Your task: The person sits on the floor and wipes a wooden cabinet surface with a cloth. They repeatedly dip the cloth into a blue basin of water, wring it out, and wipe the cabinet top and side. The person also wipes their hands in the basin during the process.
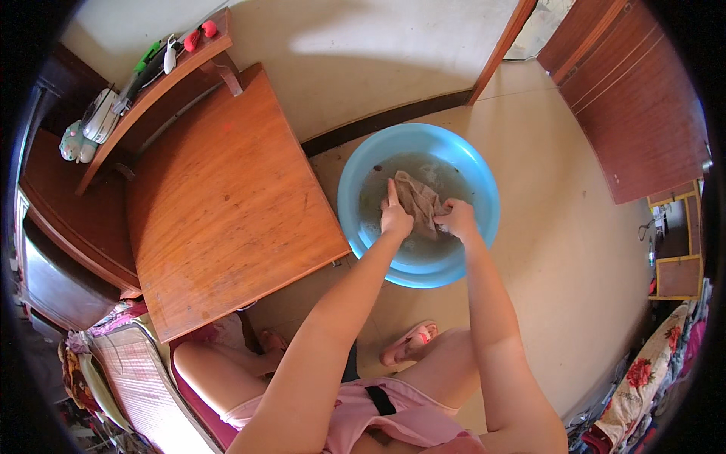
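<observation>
A wet, beige-brown cloth (415, 198) is bunched above murky water in a round light-blue basin (479, 163). My left hand (396, 217) is closed on the cloth's left side, one finger pointing up along its edge. At the cloth's lower right, my right hand (457, 220) pinches a fold between thumb and fingers. The cloth stretches between both hands, and its lower part hangs toward the water. Small dark bits and some foam float around it.
A wooden table (234, 204) stands close to the basin's left, with a raised shelf (162, 87) holding small items. Behind the basin is a pale wall (355, 68). A brown door (643, 106) stands at the right. My sandalled foot (409, 343) rests on the tiled floor (560, 303).
</observation>
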Action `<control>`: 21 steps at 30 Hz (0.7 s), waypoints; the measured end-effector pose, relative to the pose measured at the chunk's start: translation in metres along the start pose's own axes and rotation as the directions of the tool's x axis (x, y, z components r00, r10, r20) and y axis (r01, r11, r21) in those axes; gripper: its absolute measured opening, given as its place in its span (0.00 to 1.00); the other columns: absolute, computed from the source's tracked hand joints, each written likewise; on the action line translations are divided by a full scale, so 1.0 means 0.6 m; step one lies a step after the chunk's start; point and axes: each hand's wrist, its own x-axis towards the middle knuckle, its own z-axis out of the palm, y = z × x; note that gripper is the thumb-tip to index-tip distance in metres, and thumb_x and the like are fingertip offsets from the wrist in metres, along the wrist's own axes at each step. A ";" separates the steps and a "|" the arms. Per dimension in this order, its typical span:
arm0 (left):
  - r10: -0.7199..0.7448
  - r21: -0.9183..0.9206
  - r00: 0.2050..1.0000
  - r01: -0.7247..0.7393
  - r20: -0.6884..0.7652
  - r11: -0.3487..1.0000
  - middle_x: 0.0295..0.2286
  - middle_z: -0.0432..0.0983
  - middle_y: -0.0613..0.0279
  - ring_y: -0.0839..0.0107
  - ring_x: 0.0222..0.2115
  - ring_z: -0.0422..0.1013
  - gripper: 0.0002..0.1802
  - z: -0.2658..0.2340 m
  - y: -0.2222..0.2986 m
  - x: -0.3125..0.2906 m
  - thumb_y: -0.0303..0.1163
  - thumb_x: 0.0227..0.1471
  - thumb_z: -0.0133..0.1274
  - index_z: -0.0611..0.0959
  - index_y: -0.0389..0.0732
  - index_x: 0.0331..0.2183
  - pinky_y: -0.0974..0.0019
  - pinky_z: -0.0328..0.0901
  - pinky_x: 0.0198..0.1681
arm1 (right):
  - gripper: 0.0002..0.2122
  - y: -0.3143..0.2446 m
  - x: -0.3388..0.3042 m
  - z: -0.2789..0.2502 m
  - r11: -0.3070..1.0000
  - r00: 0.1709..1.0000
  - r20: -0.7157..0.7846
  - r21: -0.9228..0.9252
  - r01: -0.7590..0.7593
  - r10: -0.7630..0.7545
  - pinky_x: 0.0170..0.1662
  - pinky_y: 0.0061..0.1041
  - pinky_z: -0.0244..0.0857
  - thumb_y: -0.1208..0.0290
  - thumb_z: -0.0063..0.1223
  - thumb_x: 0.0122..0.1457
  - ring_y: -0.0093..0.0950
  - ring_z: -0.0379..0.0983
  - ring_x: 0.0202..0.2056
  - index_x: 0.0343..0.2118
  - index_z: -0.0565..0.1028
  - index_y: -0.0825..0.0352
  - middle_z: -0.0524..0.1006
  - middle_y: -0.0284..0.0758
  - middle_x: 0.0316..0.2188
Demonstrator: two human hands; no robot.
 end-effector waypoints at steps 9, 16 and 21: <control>-0.003 -0.251 0.953 -0.077 -0.302 0.965 0.50 0.64 0.50 0.53 0.51 0.63 0.28 -0.008 -0.047 0.055 0.21 0.48 0.44 0.72 0.45 0.53 0.59 0.59 0.55 | 0.33 -0.003 -0.015 -0.021 0.978 0.962 -0.272 0.205 0.041 0.017 0.46 0.36 0.68 0.59 0.69 0.45 0.39 0.73 0.44 0.49 0.67 0.73 0.71 0.49 0.46; 0.008 -0.061 0.978 -0.021 -0.207 0.998 0.57 0.60 0.49 0.50 0.57 0.58 0.32 0.035 -0.038 0.047 0.43 0.51 0.47 0.67 0.44 0.57 0.51 0.49 0.62 | 0.29 -0.025 -0.030 0.022 0.971 0.999 0.009 -0.232 0.053 -0.052 0.51 0.41 0.66 0.80 0.54 0.48 0.49 0.69 0.48 0.57 0.63 0.60 0.69 0.49 0.50; -0.139 -0.330 0.988 0.113 -0.059 0.937 0.59 0.58 0.50 0.49 0.58 0.57 0.40 0.053 -0.019 0.048 0.56 0.53 0.44 0.60 0.45 0.61 0.50 0.52 0.61 | 0.25 -0.070 -0.033 0.000 0.898 0.990 -0.002 0.421 0.129 -0.141 0.47 0.32 0.69 0.78 0.57 0.51 0.35 0.73 0.44 0.54 0.65 0.67 0.72 0.41 0.46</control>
